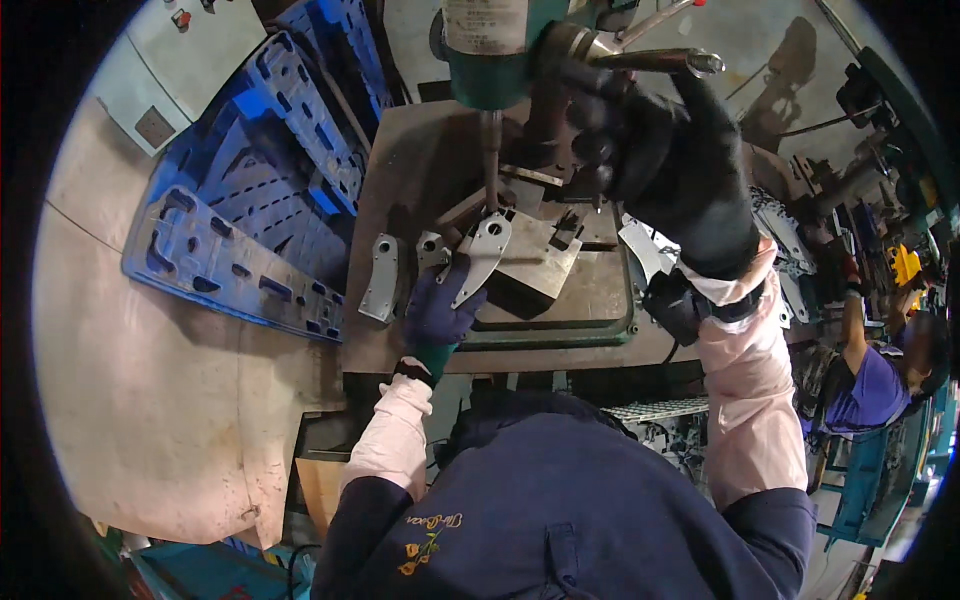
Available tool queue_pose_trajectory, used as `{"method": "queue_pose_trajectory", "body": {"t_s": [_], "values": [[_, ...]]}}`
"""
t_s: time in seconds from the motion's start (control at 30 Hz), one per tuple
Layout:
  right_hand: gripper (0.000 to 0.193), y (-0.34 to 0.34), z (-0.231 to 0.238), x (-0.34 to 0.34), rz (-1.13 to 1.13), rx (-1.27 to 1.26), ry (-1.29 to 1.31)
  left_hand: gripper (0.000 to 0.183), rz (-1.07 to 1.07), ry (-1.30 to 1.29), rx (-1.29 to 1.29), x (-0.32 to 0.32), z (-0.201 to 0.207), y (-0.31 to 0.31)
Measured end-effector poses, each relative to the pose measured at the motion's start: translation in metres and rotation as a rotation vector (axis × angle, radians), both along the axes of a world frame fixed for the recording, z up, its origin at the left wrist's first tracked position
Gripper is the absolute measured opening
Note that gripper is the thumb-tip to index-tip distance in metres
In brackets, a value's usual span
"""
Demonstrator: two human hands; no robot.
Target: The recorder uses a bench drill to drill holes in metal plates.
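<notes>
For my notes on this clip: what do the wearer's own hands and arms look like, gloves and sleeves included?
The left hand wears a dark purple-blue glove with a green cuff; the right hand a black one. Pale pink sleeves cover both forearms, below navy upper sleeves. A black band circles the left wrist.

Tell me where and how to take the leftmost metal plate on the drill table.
Pinch the leftmost metal plate across its long edges near the middle, probably coming from above and its left: it is long and narrow, and the left hand and another plate are on its right.
</notes>
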State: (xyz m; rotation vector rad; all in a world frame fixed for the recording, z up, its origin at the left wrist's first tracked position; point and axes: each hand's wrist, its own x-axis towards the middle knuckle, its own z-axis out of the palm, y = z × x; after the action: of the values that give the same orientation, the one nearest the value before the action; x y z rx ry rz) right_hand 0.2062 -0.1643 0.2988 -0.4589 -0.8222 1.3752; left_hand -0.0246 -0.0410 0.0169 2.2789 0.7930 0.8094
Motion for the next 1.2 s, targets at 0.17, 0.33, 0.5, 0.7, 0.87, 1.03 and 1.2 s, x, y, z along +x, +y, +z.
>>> {"method": "queue_pose_trajectory", "body": {"t_s": [0.17, 0.33, 0.5, 0.7, 0.87, 1.03, 1.2], "values": [[0.048, 0.007, 0.026, 0.001, 0.133, -0.119, 0.235, 0.063, 0.125, 0.073, 0.18, 0.022, -0.03, 0.016], [0.035, 0.008, 0.036, -0.009, 0.234, -0.199, 0.419, 0.067, 0.105, 0.154, 0.241, 0.027, -0.036, 0.027], [0.027, 0.008, 0.027, -0.01, 0.228, -0.014, 0.328, 0.066, 0.065, 0.135, 0.28, 0.028, -0.034, 0.032], [0.026, -0.002, -0.005, -0.036, 0.019, -0.122, 0.432, 0.065, 0.094, 0.183, 0.342, 0.026, -0.025, 0.029], [0.021, -0.005, -0.062, -0.032, 0.141, -0.267, 0.337, 0.066, 0.101, 0.26, 0.312, 0.027, -0.024, 0.03], [0.018, 0.006, -0.1, -0.039, -0.293, -0.453, 0.051, 0.066, 0.087, 0.304, 0.294, 0.028, -0.023, 0.032], [0.033, 0.019, -0.135, -0.028, -0.624, -0.362, -0.55, 0.068, 0.078, 0.355, 0.265, 0.026, -0.022, 0.033]]}}
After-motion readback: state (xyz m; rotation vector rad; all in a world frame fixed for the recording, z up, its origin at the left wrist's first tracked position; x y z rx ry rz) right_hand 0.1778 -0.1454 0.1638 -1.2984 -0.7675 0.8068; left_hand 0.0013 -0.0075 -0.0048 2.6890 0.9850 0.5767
